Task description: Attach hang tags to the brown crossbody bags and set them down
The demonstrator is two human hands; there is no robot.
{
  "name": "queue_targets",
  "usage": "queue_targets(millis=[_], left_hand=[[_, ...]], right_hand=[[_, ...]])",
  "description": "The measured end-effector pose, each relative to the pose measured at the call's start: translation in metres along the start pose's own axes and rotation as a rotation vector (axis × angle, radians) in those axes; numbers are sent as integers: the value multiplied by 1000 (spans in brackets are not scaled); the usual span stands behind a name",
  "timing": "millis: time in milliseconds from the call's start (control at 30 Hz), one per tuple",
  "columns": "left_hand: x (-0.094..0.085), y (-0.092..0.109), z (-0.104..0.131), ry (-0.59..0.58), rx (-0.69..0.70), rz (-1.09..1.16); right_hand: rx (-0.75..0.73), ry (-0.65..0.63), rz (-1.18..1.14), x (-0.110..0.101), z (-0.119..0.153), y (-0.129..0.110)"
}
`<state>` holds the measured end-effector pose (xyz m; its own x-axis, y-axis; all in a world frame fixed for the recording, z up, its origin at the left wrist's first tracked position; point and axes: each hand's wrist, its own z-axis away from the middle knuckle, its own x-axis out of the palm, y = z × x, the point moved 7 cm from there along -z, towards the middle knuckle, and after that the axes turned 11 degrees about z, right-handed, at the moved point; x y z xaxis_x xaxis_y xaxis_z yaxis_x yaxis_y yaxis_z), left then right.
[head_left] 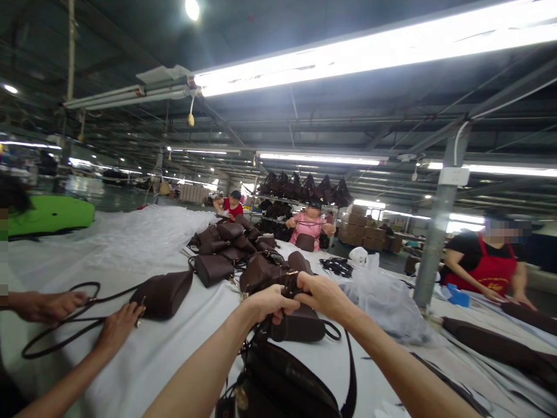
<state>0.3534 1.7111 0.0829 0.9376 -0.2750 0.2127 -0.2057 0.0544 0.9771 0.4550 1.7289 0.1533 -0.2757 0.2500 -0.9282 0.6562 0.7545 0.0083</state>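
My left hand [270,303] and my right hand [319,293] meet in the middle of the view, fingers closed on a dark brown bag strap [290,283]. Which bag this strap belongs to is hard to make out. Below my hands, close to me, lies a dark handbag [287,377] with its own strap [350,371] looping up on the right. Just behind my fingers rests a smaller brown bag [300,326] on the white-covered table. Another brown bag [263,271] sits beyond my left hand.
A pile of brown bags [230,238] lies farther back. Clear plastic wrapping [383,296] is heaped at right, near a metal post [439,232]. At left, a co-worker's hands [117,328] handle a brown bag [163,293]. Several other people work around the tables.
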Motion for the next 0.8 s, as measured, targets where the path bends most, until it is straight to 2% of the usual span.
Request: queue_targets(millis=[100, 200, 300, 400, 533, 600, 733, 800], left_hand=[[-15, 0, 4, -19, -56, -61], [-26, 3, 10, -44, -78, -56], [-27, 3, 17, -98, -107, -24], [-19, -1, 25, -177, -188, -35], [-11, -6, 33, -247, -317, -133], [-9, -4, 33, -255, -344, -170], [1, 0, 31, -278, -380, -229], [8, 0, 29, -288, -398, -261]], right_hand=[[2, -99, -149, 6, 13, 15], [51, -284, -446, 13, 31, 31], [117, -382, -732, 17, 46, 42], [124, -369, -821, 20, 52, 48], [130, -260, -631, 15, 56, 53], [102, -191, -500, 8, 55, 47], [-26, -72, -254, -7, 45, 16], [-124, -11, -23, -12, 38, -3]])
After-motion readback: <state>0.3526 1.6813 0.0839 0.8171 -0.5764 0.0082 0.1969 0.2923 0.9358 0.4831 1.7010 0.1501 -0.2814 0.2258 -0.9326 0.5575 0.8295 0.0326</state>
